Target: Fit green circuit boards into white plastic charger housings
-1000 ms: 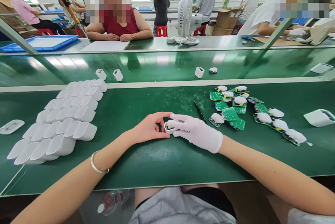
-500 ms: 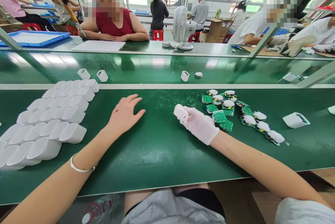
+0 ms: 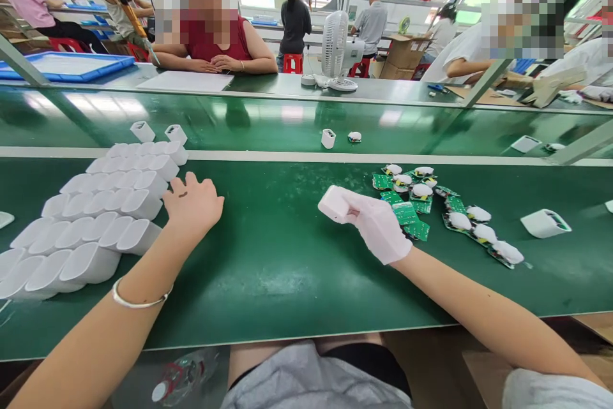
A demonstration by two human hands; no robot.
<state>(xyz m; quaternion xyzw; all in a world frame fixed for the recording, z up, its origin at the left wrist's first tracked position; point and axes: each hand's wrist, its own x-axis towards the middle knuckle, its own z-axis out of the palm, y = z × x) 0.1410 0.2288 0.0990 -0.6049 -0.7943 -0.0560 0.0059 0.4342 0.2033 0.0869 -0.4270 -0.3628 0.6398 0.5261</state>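
Observation:
My bare left hand (image 3: 192, 201) is open, fingers spread and slightly bent, at the right edge of rows of white plastic housings (image 3: 138, 203). Whether its fingertips touch a housing I cannot tell. In a white glove, my right hand (image 3: 376, 221) pinches a small white plastic piece (image 3: 334, 203) with a smooth rounded face; its far side is hidden. Close to the right of the glove lies a loose pile of green circuit boards (image 3: 405, 212), several with white caps. More capped boards (image 3: 483, 232) trail off to the right.
A single white housing (image 3: 546, 223) lies at the right. Beyond the pale strip (image 3: 268, 156) on the green table (image 3: 268, 294) is a green belt carrying a few housings (image 3: 328, 138) and a capped board (image 3: 354, 137). A white fan (image 3: 335, 52) and a seated person are across from me.
My left hand has moved left to the housings, its fingers bending. My right hand has turned the white piece over a little, staying in nearly the same place. Parts on the belt have shifted left.

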